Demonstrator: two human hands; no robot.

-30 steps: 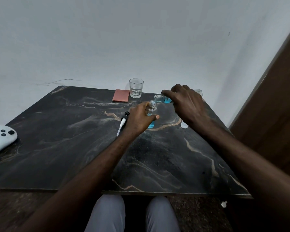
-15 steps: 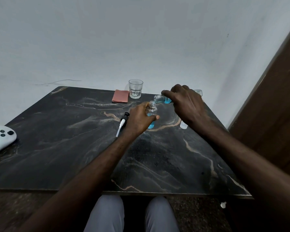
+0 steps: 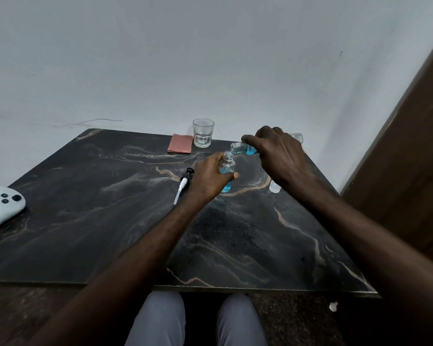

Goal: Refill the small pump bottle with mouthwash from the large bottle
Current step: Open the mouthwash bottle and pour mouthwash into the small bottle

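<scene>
Left hand (image 3: 211, 177) grips the upright small bottle (image 3: 227, 171); right hand (image 3: 281, 156) clasps the large bottle (image 3: 244, 148) tilted over it

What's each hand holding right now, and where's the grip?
Left hand wraps the body of the small bottle, upright on the table. Right hand grips the large bottle around its body, tilted neck-down over the small one.

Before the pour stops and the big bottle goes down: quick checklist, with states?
1. Large bottle mouth over small bottle neck: ok.
2. Left hand steadying small bottle upright on table: ok.
3. Right hand gripping large bottle: ok.
4. Fill level below the neck: ok, blue only low down.
5. Spill on table: cannot tell.
6. Pump head within reach, lying beside left hand: ok.
</scene>
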